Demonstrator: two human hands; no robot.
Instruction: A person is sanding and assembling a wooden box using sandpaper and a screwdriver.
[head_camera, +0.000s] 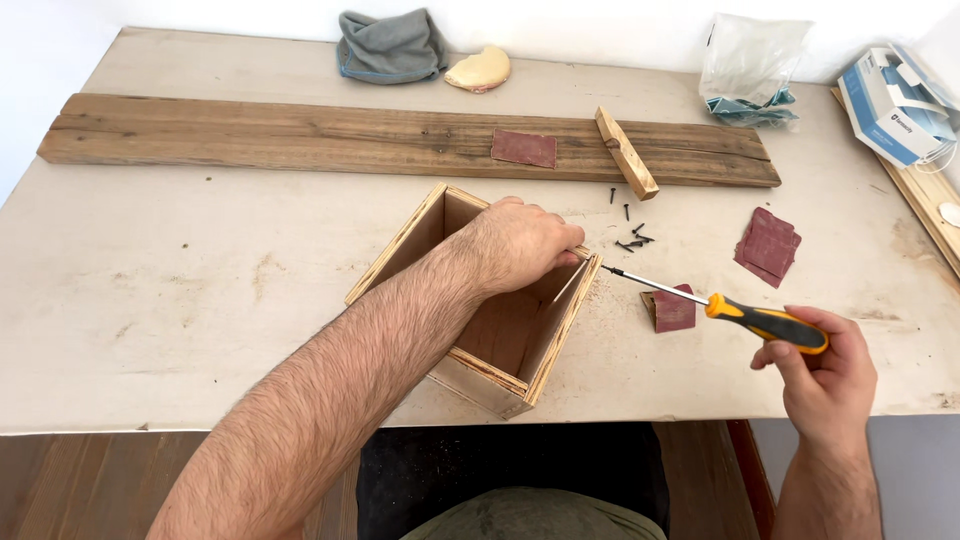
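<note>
Open plywood box (500, 330) sits mid-surface (180, 300). Left hand (520, 243) grips its far right corner. Right hand (825, 385) closed around orange-and-black-handled screwdriver (720, 308), tip at box edge. Risk: tip slipping toward left fingers; loose black screws (632, 238) nearby may scatter.

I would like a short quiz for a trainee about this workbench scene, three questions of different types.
1. True or false: the right hand holds a hammer.
2. What does the left hand rest on: A) long plank B) open wooden box C) grey cloth?
3. Fill in: loose black ___ lie beyond the box.

Key: 1 false, it holds a screwdriver. 2 B, the wooden box. 3 screws.
</note>
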